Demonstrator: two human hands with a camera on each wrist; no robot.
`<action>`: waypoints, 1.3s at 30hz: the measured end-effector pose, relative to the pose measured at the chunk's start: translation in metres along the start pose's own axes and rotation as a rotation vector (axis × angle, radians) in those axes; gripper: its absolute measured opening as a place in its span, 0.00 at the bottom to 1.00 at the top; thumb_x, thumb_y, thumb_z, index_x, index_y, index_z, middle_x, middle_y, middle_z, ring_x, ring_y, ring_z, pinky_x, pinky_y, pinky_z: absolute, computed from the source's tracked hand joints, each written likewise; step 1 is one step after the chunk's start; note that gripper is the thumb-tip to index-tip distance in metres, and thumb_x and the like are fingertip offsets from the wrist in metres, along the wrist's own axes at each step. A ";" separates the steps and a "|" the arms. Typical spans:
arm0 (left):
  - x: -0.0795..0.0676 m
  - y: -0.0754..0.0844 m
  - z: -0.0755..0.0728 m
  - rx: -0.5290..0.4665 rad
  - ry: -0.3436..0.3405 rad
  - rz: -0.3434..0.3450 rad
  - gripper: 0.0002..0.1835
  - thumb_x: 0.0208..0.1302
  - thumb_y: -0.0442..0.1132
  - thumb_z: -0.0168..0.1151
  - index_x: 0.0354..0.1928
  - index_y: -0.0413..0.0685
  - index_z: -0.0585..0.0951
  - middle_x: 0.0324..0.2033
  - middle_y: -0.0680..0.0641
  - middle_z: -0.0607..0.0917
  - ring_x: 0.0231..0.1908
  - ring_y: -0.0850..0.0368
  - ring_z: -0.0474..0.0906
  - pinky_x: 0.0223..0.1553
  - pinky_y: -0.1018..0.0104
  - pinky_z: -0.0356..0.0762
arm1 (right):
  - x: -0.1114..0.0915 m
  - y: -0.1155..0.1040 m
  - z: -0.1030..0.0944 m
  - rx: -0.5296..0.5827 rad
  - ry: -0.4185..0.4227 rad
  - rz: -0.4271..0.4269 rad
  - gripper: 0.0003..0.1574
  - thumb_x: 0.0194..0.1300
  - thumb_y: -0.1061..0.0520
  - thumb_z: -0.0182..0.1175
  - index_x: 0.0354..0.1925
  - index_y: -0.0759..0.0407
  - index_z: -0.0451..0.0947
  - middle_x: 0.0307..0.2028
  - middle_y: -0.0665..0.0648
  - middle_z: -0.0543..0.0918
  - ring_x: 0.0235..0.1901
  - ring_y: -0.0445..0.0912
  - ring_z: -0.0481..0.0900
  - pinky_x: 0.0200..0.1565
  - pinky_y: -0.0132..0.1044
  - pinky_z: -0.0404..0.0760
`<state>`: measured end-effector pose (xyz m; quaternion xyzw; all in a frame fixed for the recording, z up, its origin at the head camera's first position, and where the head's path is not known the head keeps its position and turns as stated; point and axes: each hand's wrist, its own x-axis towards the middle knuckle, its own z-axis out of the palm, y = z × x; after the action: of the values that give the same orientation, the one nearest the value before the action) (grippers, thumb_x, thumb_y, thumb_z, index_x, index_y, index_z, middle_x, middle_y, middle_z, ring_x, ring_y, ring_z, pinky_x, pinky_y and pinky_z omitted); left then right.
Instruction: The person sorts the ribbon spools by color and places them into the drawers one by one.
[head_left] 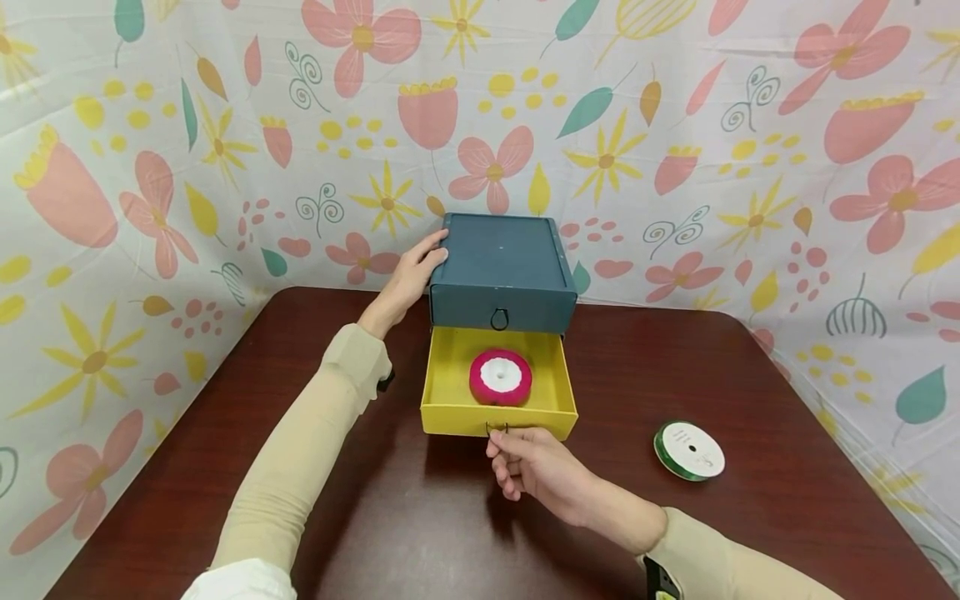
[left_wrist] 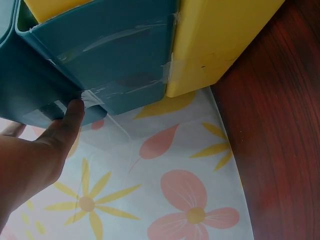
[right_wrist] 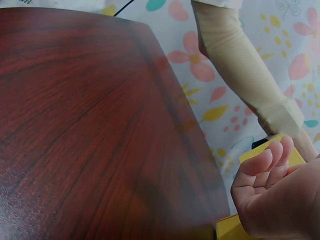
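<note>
A dark blue drawer box (head_left: pixel 501 250) stands at the back of the table, with a black loop (head_left: pixel 499 319) on its upper front. Below, a yellow drawer (head_left: pixel 450 421) is pulled out, holding a spool of bright pink ribbon (head_left: pixel 476 383) with a white centre. My left hand (head_left: pixel 408 279) rests against the box's upper left edge; in the left wrist view a finger (left_wrist: pixel 74 117) touches its blue side. Thumb and forefinger of my right hand (head_left: pixel 551 471) pinch the small pull loop (head_left: pixel 489 428) on the yellow drawer's front; the other fingers are curled.
A spool of green ribbon (head_left: pixel 690 451) with a white label lies on the dark red-brown table (head_left: pixel 622 383), right of the drawer. Behind and beside the table hangs a white floral-patterned cloth (head_left: pixel 675 125), close to the box's back.
</note>
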<state>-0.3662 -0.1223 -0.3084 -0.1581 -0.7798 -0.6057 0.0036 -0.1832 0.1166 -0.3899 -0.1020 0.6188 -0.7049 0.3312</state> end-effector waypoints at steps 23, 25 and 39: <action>-0.009 0.012 0.000 0.004 -0.015 0.002 0.28 0.77 0.48 0.42 0.76 0.57 0.55 0.76 0.49 0.51 0.75 0.49 0.49 0.72 0.47 0.53 | 0.008 -0.002 -0.006 -0.013 0.025 -0.013 0.16 0.75 0.50 0.48 0.32 0.56 0.73 0.18 0.47 0.74 0.20 0.39 0.71 0.26 0.30 0.71; -0.013 0.020 0.000 0.003 -0.026 -0.008 0.29 0.77 0.46 0.42 0.76 0.55 0.54 0.76 0.48 0.50 0.75 0.48 0.48 0.73 0.47 0.52 | 0.009 -0.003 -0.006 -0.012 0.028 -0.016 0.17 0.76 0.51 0.47 0.32 0.56 0.73 0.18 0.47 0.74 0.20 0.39 0.71 0.26 0.29 0.70; 0.001 -0.002 0.000 0.009 0.015 0.020 0.27 0.76 0.52 0.44 0.74 0.62 0.59 0.75 0.51 0.55 0.73 0.52 0.54 0.72 0.50 0.55 | 0.017 -0.007 -0.008 -0.017 0.035 -0.036 0.16 0.76 0.51 0.46 0.32 0.55 0.73 0.18 0.46 0.75 0.20 0.39 0.71 0.26 0.30 0.71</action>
<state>-0.3673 -0.1226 -0.3097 -0.1612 -0.7810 -0.6032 0.0164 -0.2034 0.1130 -0.3893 -0.1037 0.6287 -0.7071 0.3066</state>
